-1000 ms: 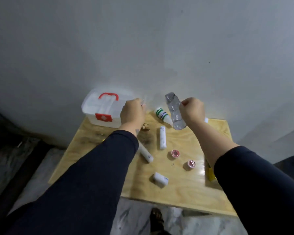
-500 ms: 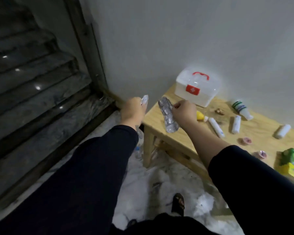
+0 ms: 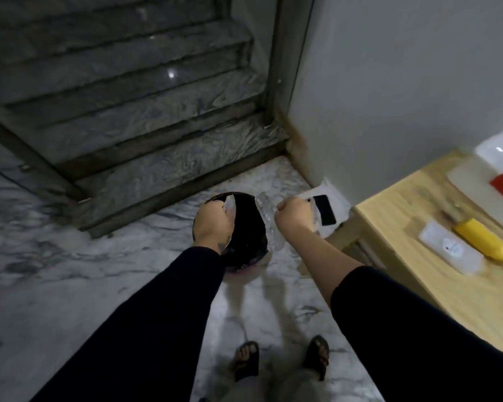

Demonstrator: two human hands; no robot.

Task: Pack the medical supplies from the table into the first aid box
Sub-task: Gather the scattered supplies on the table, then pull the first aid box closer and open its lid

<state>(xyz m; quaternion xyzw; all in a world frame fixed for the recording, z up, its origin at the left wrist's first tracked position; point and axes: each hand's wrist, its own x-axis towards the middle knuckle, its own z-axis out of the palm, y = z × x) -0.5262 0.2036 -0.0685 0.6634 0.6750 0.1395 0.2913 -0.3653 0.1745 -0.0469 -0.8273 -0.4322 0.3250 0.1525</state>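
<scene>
My right hand [image 3: 295,217] is closed on a crumpled clear plastic wrapper [image 3: 269,224] that hangs down beside it. My left hand [image 3: 214,224] is closed on a small scrap of clear plastic [image 3: 229,205]. Both hands are over a round black bin [image 3: 246,227] on the floor. At the far right edge, the white first aid box [image 3: 497,169] with a red label stands on the wooden table [image 3: 395,216]. A yellow tube [image 3: 482,239] and a white roll [image 3: 450,250] lie on the table in front of the box.
Dark marble stairs [image 3: 145,111] rise ahead on the left. A black phone [image 3: 324,209] lies on white paper on the floor by the wall corner. My sandalled feet [image 3: 282,358] stand on the marble floor.
The view has swung left, away from the table. Both hands, still holding the plastic pieces, have moved off the table edge to above the black bin on the floor.
</scene>
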